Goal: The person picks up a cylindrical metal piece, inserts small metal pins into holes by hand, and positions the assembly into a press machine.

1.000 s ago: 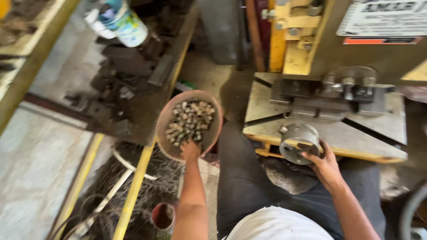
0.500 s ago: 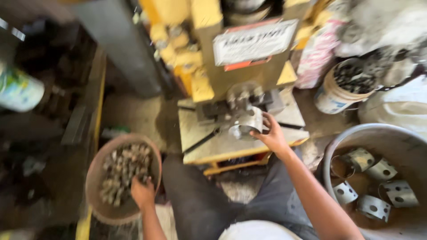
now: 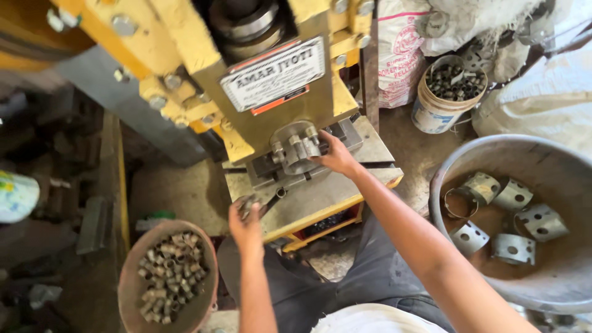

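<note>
Floor: dusty bare concrete (image 3: 185,191), littered with grit.
Left side: a dark heap of metal scrap (image 3: 55,203) beside a yellow-edged frame (image 3: 120,179).
Top right: white sacks (image 3: 542,92) slumped against each other.
Light: soft daylight, with no hard shadows.

One head-worn view, looking steeply down over the person's own arms and lap.

The camera sits above and just behind the seated person, facing forward and down at the yellow press (image 3: 246,80) — close enough that the machine fills the upper frame and its top is cut off. The left hand (image 3: 246,225) and right hand (image 3: 336,154) enter from the bottom edge. The view is tilted, so the press leans. At the margins it takes in a bowl of small metal pieces (image 3: 166,277) at lower left and a large tub (image 3: 555,166) at right — no second view to compare.
</note>
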